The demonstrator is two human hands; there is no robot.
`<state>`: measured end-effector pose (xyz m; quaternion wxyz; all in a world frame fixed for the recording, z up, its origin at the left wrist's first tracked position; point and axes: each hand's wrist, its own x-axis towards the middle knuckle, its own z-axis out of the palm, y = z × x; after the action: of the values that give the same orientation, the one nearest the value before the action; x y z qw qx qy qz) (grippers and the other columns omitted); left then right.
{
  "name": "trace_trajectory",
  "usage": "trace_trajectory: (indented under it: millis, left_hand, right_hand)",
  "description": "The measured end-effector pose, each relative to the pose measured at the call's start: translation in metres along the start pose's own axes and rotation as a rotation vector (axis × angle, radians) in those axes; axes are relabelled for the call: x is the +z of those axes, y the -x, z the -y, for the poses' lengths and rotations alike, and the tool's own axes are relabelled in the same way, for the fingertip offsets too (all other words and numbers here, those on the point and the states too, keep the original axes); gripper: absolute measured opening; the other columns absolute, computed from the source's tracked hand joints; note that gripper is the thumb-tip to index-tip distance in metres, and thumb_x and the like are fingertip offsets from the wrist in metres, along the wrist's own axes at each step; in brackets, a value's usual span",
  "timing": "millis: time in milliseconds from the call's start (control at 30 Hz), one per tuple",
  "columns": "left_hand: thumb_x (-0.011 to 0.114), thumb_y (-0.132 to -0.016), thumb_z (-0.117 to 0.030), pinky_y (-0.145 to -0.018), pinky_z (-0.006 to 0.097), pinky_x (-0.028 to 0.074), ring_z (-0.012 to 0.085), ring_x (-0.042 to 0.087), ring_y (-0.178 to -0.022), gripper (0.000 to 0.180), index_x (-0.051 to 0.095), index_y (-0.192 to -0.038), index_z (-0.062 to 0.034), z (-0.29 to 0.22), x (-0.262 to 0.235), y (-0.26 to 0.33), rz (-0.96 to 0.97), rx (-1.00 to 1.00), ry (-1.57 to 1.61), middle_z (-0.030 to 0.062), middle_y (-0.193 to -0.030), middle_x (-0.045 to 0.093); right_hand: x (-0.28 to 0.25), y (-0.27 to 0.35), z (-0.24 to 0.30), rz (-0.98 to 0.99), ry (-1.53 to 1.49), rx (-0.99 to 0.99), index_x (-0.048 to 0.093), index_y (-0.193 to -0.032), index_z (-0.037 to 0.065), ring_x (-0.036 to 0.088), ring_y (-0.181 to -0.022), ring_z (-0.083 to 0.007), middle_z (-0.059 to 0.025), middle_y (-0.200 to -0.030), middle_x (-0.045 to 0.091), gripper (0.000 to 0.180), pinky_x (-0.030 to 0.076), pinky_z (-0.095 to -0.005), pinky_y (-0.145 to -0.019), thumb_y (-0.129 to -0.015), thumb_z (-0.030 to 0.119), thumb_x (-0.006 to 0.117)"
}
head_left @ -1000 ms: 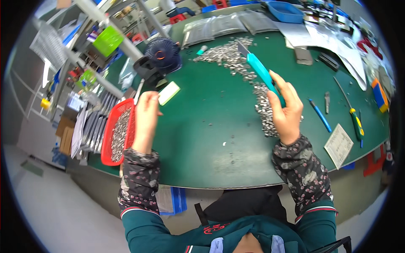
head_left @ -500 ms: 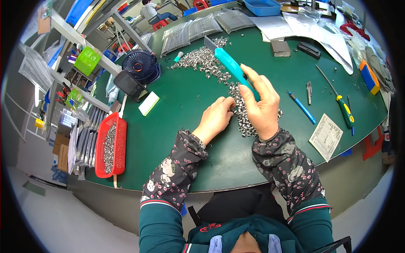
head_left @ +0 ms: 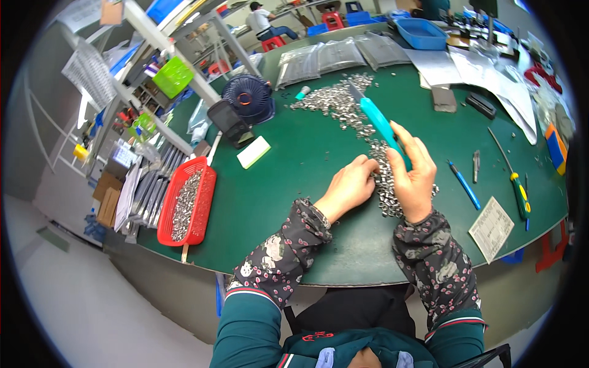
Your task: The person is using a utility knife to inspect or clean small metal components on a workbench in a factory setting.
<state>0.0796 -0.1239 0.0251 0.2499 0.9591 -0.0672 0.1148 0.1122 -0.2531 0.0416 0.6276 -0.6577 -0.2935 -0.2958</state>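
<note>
My right hand [head_left: 415,175] is wrapped around the teal handle of a utility knife [head_left: 378,119], its grey blade pointing away from me over the scattered metal rings. Low over the near part of the pile of small silver metal rings [head_left: 388,195], the hand hides some of them. Just to its left, my left hand [head_left: 348,187] rests at the pile's edge with fingers curled and the thumb and forefinger drawn together. Whatever is between those fingertips is too small or hidden to make out. More rings [head_left: 340,104] spread toward the far side of the green table [head_left: 294,168].
A red basket [head_left: 207,199] of small metal parts stands at the left, near a phone [head_left: 231,122] and a fan [head_left: 247,98]. On the right lie a blue pen-like tool [head_left: 464,185], a screwdriver [head_left: 520,195] and a printed card [head_left: 491,229]. Filled plastic bags [head_left: 340,56] line the back.
The whole view has shifted, so table and hands appear farther right. The knife's blade has dipped slightly toward the rings. Both hands keep nearly the same place at the pile.
</note>
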Motion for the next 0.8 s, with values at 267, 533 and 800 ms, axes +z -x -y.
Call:
trace_trajectory:
  millis: [267, 533, 800]
  left_hand:
    - [0.055, -0.08, -0.012, -0.05, 0.02, 0.041, 0.0083, 0.05, -0.06, 0.012, 0.054, -0.088, -0.0035, 0.024, -0.049, 0.043, -0.064, -0.337, 0.759, 0.0029, -0.077, 0.054]
    - [0.053, -0.082, -0.008, -0.046, 0.02, 0.039, 0.008, 0.048, -0.056, 0.011, 0.052, -0.093, -0.0058, 0.086, -0.052, 0.082, -0.391, -0.406, 1.457, 0.004, -0.077, 0.054]
    - [0.052, -0.084, -0.011, -0.047, 0.019, 0.039, 0.0061, 0.047, -0.058, 0.014, 0.051, -0.097, -0.0054, 0.094, -0.055, 0.083, -0.312, -0.361, 1.467, 0.0022, -0.079, 0.053]
  right_hand:
    - [0.004, 0.008, 0.006, 0.182, 0.066, -0.004, 0.054, -0.108, 0.007, 0.052, -0.064, -0.0209, -0.0098, -0.077, 0.054, 0.033, 0.042, -0.0291, -0.058, -0.076, 0.005, 0.056]
    - [0.013, 0.026, 0.015, 0.536, 0.259, -0.159, 0.056, -0.105, 0.009, 0.05, -0.06, -0.024, -0.0078, -0.067, 0.048, 0.036, 0.041, -0.0333, -0.053, -0.069, 0.009, 0.061]
    - [0.018, 0.034, 0.017, 0.657, 0.32, -0.156, 0.056, -0.103, 0.009, 0.048, -0.058, -0.0226, -0.0066, -0.066, 0.047, 0.035, 0.04, -0.0326, -0.052, -0.068, 0.011, 0.062]
